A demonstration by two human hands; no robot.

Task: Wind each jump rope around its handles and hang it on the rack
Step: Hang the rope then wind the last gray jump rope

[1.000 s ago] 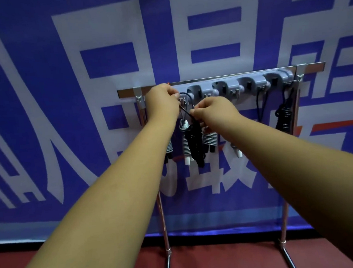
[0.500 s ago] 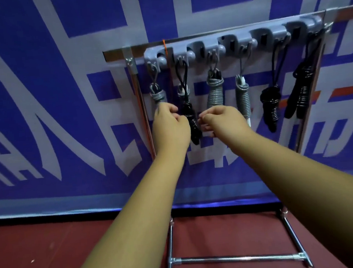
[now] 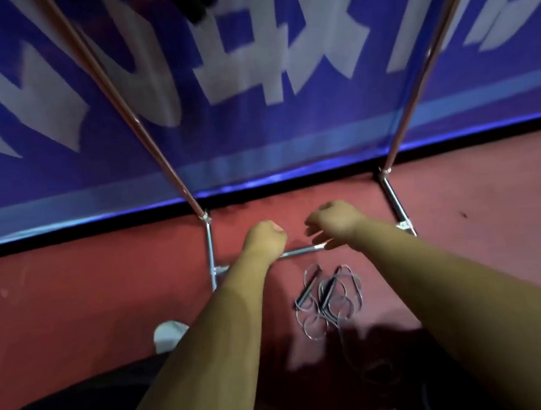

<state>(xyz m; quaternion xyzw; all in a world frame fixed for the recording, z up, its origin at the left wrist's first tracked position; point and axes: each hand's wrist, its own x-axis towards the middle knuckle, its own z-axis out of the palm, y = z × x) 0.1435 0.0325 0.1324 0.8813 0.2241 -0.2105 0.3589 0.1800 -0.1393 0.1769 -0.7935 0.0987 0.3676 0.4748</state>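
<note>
Fingers (image 3: 276,235) of the left hand (image 3: 264,239) were curled into a fist with nothing in it, and those of the right hand (image 3: 333,222) hung loosely bent and smeared by motion, gripping nothing that I could make out. The jump rope (image 3: 328,298) lay unwound on the red floor (image 3: 73,287), its two dark handles (image 3: 305,295) side by side in a loose tangle of thin grey cord. I saw both hands held in the air beyond the rope, near each other and clear of it. Just past the rope ran the low crossbar (image 3: 299,252) of the rack (image 3: 131,119), the left wrist crossing in front of it. From either end of that base, beyond the rope to left and right, the rack's two poles climbed out of the top of my feed. Behind the rope stood a blue banner (image 3: 256,134) with large white characters. Left of the rope sat a pale rounded shape (image 3: 169,336), too blurred for me to identify.
</note>
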